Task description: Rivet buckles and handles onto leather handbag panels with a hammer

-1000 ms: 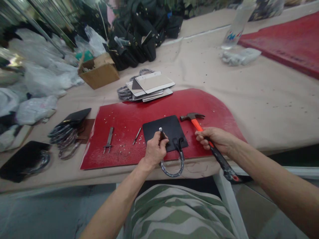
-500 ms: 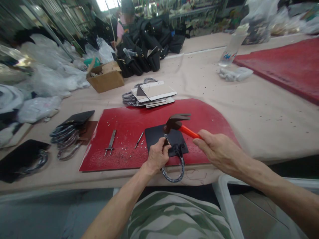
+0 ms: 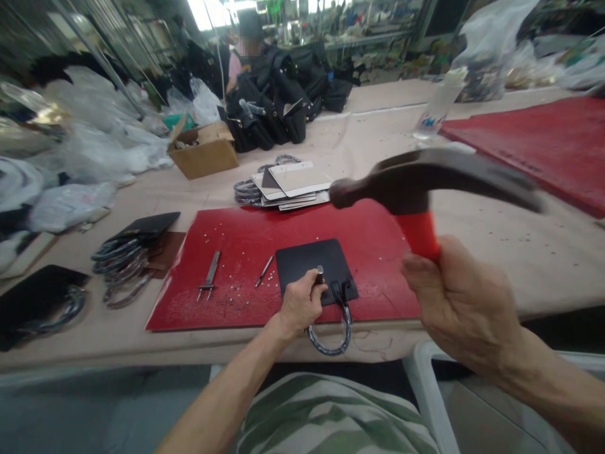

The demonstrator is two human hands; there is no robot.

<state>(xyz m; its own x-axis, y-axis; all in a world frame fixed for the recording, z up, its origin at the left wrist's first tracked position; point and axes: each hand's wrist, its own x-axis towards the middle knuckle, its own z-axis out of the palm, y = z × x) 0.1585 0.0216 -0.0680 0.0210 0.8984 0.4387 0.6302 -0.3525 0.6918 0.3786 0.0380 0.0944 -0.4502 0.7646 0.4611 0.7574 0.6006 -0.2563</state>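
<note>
- Gripping a punch (image 3: 320, 275) upright, the left hand (image 3: 299, 304) sits at the lower centre of the frame, its fingers (image 3: 309, 294) clenched round the shaft while the punch's lower end stands on a black panel (image 3: 305, 261).
- That panel lies flat on a red mat (image 3: 236, 236), close to the mat's near edge; its braided handle loop (image 3: 331, 338) hangs over the edge of the worktop (image 3: 501, 252), just right of the left hand.
- The right hand (image 3: 460, 309) fills the right of the frame, fingers clamped on the orange grip of a hammer (image 3: 411, 186) — the dark head is lifted high, well apart from the punch, and blurred.
- Left of the panel, an awl (image 3: 263, 271) and a pair of dividers (image 3: 209, 285) lie on the mat among small pale specks.
- Beyond the mat sits a stack of pale panels (image 3: 295, 183); a cardboard box (image 3: 205, 151) is at upper left and a clear bottle (image 3: 437, 104) at upper right.
- More handle loops and dark panels (image 3: 127, 252) rest at the left of the frame, off the mat.
</note>
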